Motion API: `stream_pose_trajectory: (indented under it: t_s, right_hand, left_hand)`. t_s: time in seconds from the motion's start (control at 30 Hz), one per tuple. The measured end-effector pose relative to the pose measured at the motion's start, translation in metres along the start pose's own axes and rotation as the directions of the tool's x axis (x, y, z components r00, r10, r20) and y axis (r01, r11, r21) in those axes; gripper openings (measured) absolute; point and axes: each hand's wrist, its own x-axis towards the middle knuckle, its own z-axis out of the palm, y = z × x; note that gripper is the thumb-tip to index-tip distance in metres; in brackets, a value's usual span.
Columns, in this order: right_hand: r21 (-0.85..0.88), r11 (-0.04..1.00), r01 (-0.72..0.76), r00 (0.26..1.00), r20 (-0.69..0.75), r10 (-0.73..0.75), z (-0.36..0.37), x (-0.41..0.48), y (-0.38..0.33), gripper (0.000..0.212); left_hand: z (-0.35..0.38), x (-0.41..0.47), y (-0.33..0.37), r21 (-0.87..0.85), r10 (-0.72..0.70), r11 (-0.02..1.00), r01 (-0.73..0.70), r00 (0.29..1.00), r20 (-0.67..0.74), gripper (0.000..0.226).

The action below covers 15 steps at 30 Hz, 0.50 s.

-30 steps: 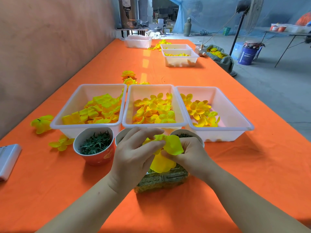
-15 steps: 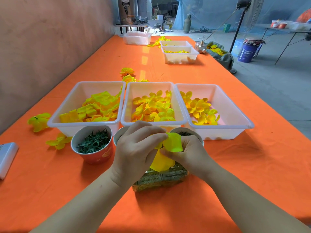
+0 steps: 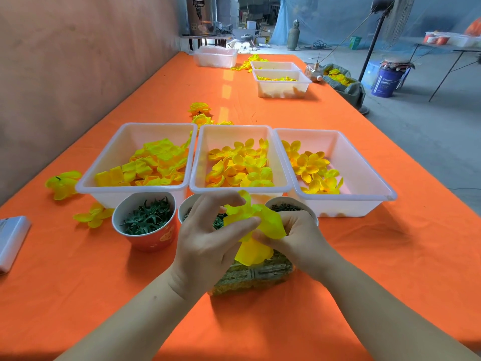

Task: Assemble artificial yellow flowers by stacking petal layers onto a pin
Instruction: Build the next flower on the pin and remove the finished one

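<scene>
- The yellow petal layers [image 3: 256, 221] are held between both hands, just above a mossy green block [image 3: 250, 278] that lies at the near middle of the orange tablecloth [image 3: 377, 269].
- A second ago the left hand [image 3: 208, 241] lay curled over the top of the bundle and hid most of it. Now its fingers have lifted and spread, and one lobe stands up free toward the middle tray [image 3: 239, 190].
- The left thumb and forefingers pinch the petals from the left. The right hand [image 3: 299, 237] is curled against their right side, fingertips tucked under the fabric, so both hands are clamped on the same piece.
- The pin is hidden (petals and fingers cover it), so I cannot tell whether this layer is threaded yet.
- The opened-out shape suggests a layer is being seated and spread. That would place the flower part-way built, with smaller layers probably still to come.
- Just behind the hands stand three cups. The cup of green calyx pieces [image 3: 145, 217] is to the left, and the other two are partly hidden by the hands.
- Behind the cups run the near rims of the left tray [image 3: 130, 187] and the right tray [image 3: 346, 200], so any reach forward for petals has to rise over both rows of rims.
- Bare cloth shows on the near side of the block and to the right of the right hand.
- To the left lie loose yellow flowers [image 3: 89, 214] and a white object [image 3: 11, 241] at the frame edge, and the table's right edge is well apart from the hands.
</scene>
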Motion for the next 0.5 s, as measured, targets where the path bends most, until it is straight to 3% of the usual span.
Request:
stream_pose_trajectory:
  t_s: [0.2, 0.4, 0.5]
  right_hand:
    - [0.048, 0.999, -0.002, 1.0, 0.009, 0.001, 0.0001, -0.0007, 0.0007, 0.037]
    - [0.087, 0.996, -0.018, 1.0, -0.023, 0.021, 0.0005, -0.0012, 0.0043, 0.013]
    - [0.103, 0.995, -0.012, 1.0, -0.021, 0.014, 0.0014, -0.0006, 0.005, 0.012]
  left_hand:
    - [-0.0014, 0.0056, 0.0072, 0.054, 0.061, 0.997, -0.056, 0.993, -0.105, 0.021]
    - [0.0052, 0.0069, 0.0076, 0.062, 0.038, 0.997, -0.034, 0.998, -0.051, 0.021]
    - [0.0039, 0.0059, 0.0031, 0.06, 0.072, 0.996, -0.07, 0.997, -0.037, 0.025]
